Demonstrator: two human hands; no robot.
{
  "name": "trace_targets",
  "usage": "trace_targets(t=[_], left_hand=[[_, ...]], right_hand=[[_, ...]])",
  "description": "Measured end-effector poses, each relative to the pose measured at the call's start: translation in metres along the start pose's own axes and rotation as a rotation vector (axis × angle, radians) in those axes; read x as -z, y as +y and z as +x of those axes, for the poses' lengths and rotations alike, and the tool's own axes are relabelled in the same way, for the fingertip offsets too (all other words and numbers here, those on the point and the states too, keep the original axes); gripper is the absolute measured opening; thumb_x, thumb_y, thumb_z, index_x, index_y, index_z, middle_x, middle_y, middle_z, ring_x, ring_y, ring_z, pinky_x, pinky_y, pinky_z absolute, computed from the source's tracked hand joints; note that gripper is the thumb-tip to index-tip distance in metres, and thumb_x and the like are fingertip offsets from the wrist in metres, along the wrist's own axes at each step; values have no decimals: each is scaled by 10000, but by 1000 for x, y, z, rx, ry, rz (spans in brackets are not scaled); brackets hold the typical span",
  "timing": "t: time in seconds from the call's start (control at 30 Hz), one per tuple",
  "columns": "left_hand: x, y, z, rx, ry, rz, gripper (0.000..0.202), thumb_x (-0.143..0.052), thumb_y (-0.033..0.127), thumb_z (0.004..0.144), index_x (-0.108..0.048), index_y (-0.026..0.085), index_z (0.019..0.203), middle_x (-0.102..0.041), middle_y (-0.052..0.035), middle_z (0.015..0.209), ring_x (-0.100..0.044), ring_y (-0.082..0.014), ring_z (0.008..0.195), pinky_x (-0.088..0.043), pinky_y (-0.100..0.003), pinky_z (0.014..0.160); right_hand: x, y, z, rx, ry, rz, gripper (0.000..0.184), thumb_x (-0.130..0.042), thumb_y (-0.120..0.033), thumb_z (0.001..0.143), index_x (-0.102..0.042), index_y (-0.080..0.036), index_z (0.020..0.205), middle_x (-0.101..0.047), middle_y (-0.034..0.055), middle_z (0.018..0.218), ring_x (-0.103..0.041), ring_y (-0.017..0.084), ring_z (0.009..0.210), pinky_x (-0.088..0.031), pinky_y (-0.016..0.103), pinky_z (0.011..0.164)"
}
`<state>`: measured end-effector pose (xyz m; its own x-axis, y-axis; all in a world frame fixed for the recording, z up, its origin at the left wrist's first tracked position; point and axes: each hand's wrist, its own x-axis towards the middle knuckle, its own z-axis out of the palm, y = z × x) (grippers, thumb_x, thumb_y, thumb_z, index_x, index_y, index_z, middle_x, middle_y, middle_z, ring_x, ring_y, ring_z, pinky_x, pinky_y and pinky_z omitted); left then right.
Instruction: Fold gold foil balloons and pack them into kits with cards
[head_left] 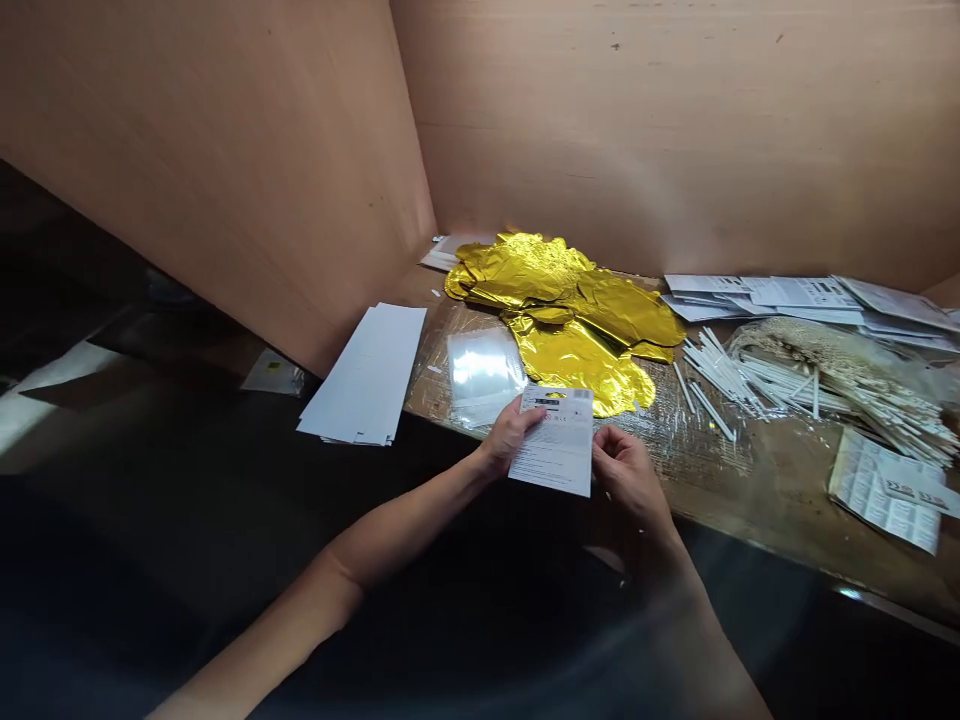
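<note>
Between the thumb and fingers of my left hand (510,436) is a white printed card (553,455) with a hang hole at its top, tilted slightly above the table's front edge. My right hand (628,472) is closed at the card's right edge, fingertips pinched together; whether they grip the edge or a small piece is hidden. Just behind the card lies a stack of clear plastic sleeves (486,375). Shiny gold foil balloons (585,350), flat and overlapping, are heaped beyond it.
White cards (367,365) are stacked at the left, overhanging the table edge. To the right lie white sticks (724,375), a plastic bag of thin straws (840,370), folded printed cards (795,292) and a sticker sheet (889,490). Wooden panels (675,120) enclose the back and left.
</note>
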<state>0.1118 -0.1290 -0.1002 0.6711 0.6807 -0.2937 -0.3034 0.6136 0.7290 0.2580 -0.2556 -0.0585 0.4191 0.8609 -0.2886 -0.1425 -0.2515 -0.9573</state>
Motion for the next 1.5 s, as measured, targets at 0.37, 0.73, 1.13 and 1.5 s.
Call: trace_targets(t=[0.37,0.73,1.13,1.5], left_hand=[[31,38,3,-347,290,1239,481,-638,581,973,-609,188,1248,-728,-153,1168,-686,-304,1102,-522,-413,970],[120,122,25,-204,545,1047,132,-755,252,884,-645,183,901,-787,-80,920,-760,-213,937,-573,-322,832],[24,34,-3,-382,162,359,553,-875,630,758,-587,166,846,-729,-14,731,-760,-172,652,-555,-240,572],[12,53,-9,45,-148,402,620,-851,678,749,-600,169,999,-799,-80,871,-734,-182,690,-567,-288,637]], right_hand=[[-19,66,-17,-55,174,117,608,-833,-655,810,-737,-187,1186,-829,113,1047,-794,361,969,-664,471,843],[7,64,-28,-105,129,224,541,-907,-560,774,-762,-193,1145,-831,150,1058,-810,369,879,-682,475,772],[-20,28,-31,-246,-623,166,438,-834,-471,902,-802,-170,1218,-831,133,1086,-808,304,918,-642,420,858],[3,31,-36,-177,-154,98,582,-833,-591,854,-751,-164,1241,-820,171,1127,-797,356,942,-656,466,811]])
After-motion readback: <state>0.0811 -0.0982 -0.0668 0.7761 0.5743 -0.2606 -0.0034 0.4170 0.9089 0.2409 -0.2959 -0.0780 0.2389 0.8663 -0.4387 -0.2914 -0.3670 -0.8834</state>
